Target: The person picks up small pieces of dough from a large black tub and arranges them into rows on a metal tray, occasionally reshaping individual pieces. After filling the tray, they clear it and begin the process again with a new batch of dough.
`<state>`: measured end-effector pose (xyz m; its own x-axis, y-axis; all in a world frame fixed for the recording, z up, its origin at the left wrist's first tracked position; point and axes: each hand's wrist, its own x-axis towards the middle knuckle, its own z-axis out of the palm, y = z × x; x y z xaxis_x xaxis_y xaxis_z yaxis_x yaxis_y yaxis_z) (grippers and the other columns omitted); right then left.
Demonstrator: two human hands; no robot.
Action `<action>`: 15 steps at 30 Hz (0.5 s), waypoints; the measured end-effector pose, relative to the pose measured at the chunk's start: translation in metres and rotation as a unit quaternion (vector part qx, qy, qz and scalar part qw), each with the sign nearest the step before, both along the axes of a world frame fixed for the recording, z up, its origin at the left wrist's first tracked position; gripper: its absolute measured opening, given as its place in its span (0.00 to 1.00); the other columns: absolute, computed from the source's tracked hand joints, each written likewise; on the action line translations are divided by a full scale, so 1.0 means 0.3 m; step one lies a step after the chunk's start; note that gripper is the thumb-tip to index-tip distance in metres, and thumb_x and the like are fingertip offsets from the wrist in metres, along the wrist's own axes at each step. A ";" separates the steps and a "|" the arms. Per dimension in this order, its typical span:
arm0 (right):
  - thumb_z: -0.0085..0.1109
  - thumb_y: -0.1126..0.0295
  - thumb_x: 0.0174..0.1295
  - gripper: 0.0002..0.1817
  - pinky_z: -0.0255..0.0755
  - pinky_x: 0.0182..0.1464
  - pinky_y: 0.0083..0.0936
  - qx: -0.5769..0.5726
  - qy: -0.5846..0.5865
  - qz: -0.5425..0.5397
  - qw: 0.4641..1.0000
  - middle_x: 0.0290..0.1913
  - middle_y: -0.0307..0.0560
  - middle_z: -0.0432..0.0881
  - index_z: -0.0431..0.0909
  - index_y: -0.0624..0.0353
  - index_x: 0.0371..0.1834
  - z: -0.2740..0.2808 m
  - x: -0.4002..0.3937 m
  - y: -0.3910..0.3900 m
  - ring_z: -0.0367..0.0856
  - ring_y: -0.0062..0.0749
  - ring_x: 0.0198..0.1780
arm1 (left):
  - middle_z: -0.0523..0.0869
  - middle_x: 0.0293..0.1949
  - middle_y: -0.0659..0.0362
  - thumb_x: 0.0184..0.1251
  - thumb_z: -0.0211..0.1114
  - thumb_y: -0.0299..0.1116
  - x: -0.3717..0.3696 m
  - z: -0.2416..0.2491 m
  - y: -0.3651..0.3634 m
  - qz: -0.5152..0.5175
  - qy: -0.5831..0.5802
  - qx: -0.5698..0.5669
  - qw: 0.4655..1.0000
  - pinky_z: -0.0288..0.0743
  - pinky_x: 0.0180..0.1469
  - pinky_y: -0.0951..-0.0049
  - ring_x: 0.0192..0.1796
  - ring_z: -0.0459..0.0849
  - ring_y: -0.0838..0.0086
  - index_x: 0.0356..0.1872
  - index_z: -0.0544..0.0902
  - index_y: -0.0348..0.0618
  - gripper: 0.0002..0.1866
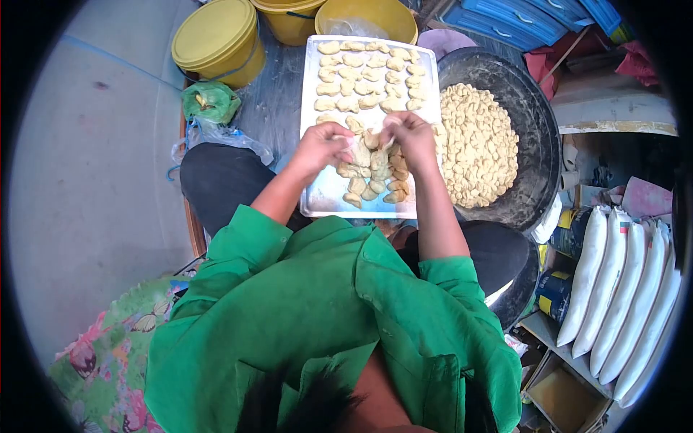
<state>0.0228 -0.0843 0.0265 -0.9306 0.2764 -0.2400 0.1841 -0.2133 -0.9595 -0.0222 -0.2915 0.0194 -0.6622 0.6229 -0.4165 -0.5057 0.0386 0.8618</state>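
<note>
A white tray (309,90) rests in front of me, with rows of pale, lumpy dough pieces (348,88) over its far part. Nearer to me lies a loose heap of dough pieces (359,172), some browner on the right side. Above the left of this heap, my left hand (326,149) has its fingers closed in a pinch; what they hold is too small to make out. My right hand (413,141) is closed over the heap's right side, pinching a pale, stretched piece of dough (390,134). The two hands are apart.
A black tub (538,144) full of small dough pieces (476,148) stands right of the tray. Yellow buckets (216,40) stand at the back. Left of my knee are a green plastic bag (211,101) and clear plastic. Long white packages (613,289) lean on the right.
</note>
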 end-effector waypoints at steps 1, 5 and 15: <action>0.57 0.79 0.62 0.09 0.76 0.33 0.21 -0.056 0.024 -0.051 0.997 0.30 0.47 0.81 0.74 0.67 0.45 -0.010 -0.034 0.023 0.80 0.26 0.30 | 0.83 0.38 0.57 0.64 0.64 0.25 -0.019 -0.012 -0.015 0.069 -0.016 0.004 0.997 0.80 0.38 0.75 0.33 0.84 0.74 0.45 0.77 0.38 0.10; 0.54 0.80 0.62 0.15 0.78 0.42 0.22 -0.135 -0.006 -0.047 0.990 0.41 0.51 0.80 0.70 0.63 0.53 0.011 -0.109 0.023 0.82 0.30 0.39 | 0.81 0.35 0.58 0.64 0.62 0.26 -0.072 -0.035 -0.049 0.164 -0.058 0.063 0.983 0.78 0.36 0.75 0.33 0.83 0.74 0.43 0.77 0.38 0.08; 0.53 0.84 0.59 0.14 0.80 0.46 0.24 -0.078 0.003 0.098 0.992 0.46 0.49 0.79 0.74 0.65 0.48 0.036 -0.087 0.062 0.83 0.29 0.38 | 0.80 0.42 0.50 0.60 0.61 0.32 -0.113 -0.063 0.141 -0.086 0.531 -0.343 0.770 0.75 0.43 0.57 0.40 0.82 0.54 0.39 0.80 0.41 0.09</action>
